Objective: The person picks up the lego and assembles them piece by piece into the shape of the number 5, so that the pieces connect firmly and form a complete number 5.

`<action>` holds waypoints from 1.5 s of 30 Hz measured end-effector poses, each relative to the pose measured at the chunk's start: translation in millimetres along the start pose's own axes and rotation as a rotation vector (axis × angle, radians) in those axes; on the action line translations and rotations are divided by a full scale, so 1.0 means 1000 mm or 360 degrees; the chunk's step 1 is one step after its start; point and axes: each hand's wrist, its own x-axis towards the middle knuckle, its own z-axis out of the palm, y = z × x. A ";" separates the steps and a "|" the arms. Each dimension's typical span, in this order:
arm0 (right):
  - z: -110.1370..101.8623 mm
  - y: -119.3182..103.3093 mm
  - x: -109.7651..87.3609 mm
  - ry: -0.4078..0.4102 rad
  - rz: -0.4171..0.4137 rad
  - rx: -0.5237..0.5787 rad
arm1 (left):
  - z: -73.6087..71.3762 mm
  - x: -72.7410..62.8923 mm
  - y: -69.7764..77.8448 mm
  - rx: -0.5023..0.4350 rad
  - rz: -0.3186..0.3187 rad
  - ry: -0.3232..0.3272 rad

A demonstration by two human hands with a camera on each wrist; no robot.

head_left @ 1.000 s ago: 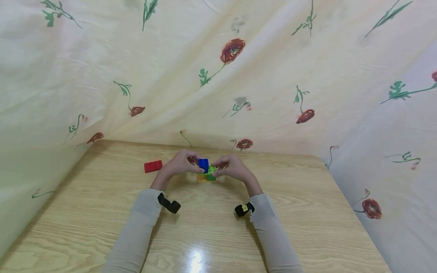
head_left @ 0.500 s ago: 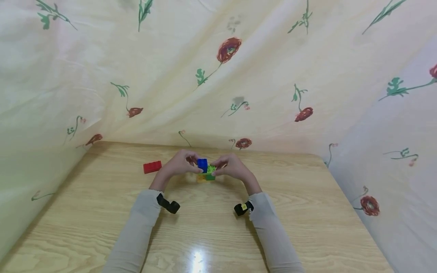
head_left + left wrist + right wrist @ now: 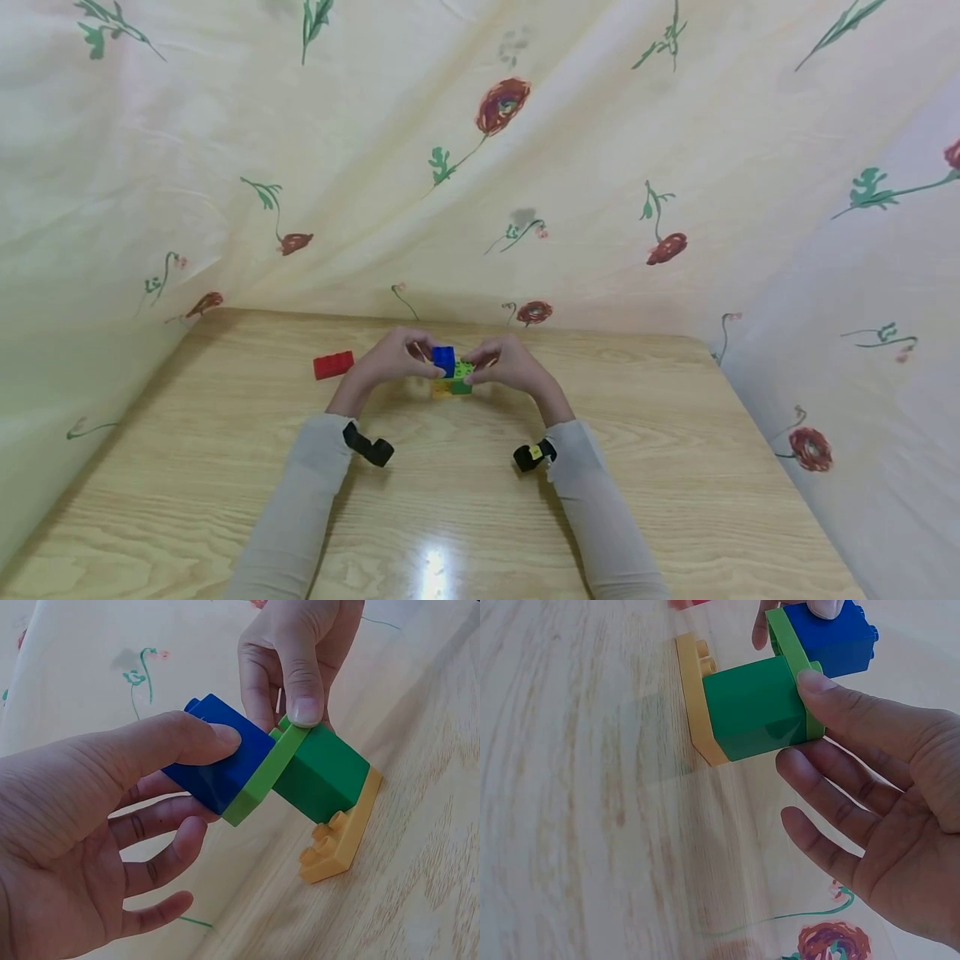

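Observation:
Near the far side of the table stands a stack of toy building bricks. A flat yellow-orange brick (image 3: pixel 341 851) lies lowest, with a dark green brick (image 3: pixel 754 709) on one end and its studs bare at the other. On the green brick sits a thin light green plate (image 3: pixel 259 776), which juts out to the left. My left hand (image 3: pixel 393 358) pinches the blue brick (image 3: pixel 206 787) on the plate's left end, thumb on its near face. From the other side my right hand (image 3: pixel 513 371) pinches the plate's right end, its thumb tip on the plate's edge.
A red brick (image 3: pixel 333 365) lies on the wooden table (image 3: pixel 450 500), left of my left wrist. Flowered cloth (image 3: pixel 360 167) hangs behind the table and along its sides. A black strap with a camera (image 3: pixel 369 446) is on each wrist.
Both hands keep their hold on the bricks and the stack looks the same. Only the head view has shifted slightly.

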 end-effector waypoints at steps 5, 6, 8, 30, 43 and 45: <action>0.000 0.000 0.000 0.0001 0.0002 0.0009 | 0.002 0.005 -0.007 0.0019 0.0012 -0.0009; 0.000 0.000 0.000 0.0000 0.0004 0.0014 | 0.003 0.007 -0.011 0.0023 0.0006 -0.0010; 0.000 0.000 0.000 -0.0003 0.0009 0.0021 | 0.004 0.012 -0.022 0.0024 -0.0006 -0.0009; -0.005 -0.042 -0.016 -0.0037 -0.0043 0.0009 | 0.003 0.018 -0.038 0.0049 -0.0016 0.0012; -0.005 -0.043 -0.015 -0.0037 -0.0010 -0.0044 | 0.004 0.018 -0.038 0.0061 -0.0019 0.0005; -0.005 -0.043 -0.015 -0.0040 -0.0007 -0.0047 | 0.003 0.018 -0.039 0.0068 -0.0022 0.0002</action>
